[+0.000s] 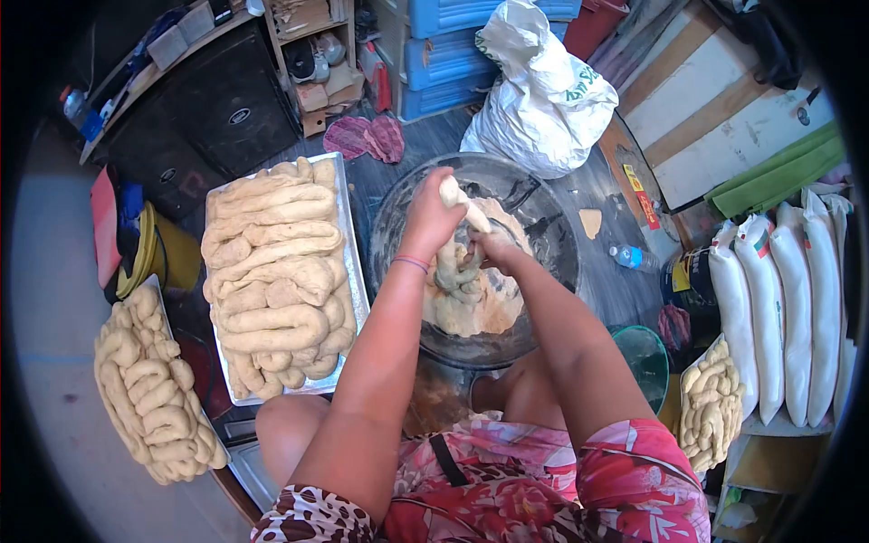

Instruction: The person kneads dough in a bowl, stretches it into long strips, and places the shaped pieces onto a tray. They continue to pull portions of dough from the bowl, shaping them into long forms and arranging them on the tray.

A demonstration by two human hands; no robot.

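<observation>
With left hand [427, 222] and right hand [495, 248] both closed on the pale soft dough rope [453, 195], stretch evenly over the round clear bowl [387, 222].

Large clear round bowl [391, 226]: high rim, entry from above only. Left hand [433, 215], clenched on the beige dough mass [471, 303], and right hand [493, 246] crowd its middle. Flat metal tray heaped with dough ropes [349, 237] blocks the left, just beside the rim. White plastic sack [543, 95] blocks the far side. Dark bare floor [602, 294] on the right is free, up to the small clear water bottle [634, 259] and green round basin [648, 357]. Knees shut off the near side.
</observation>
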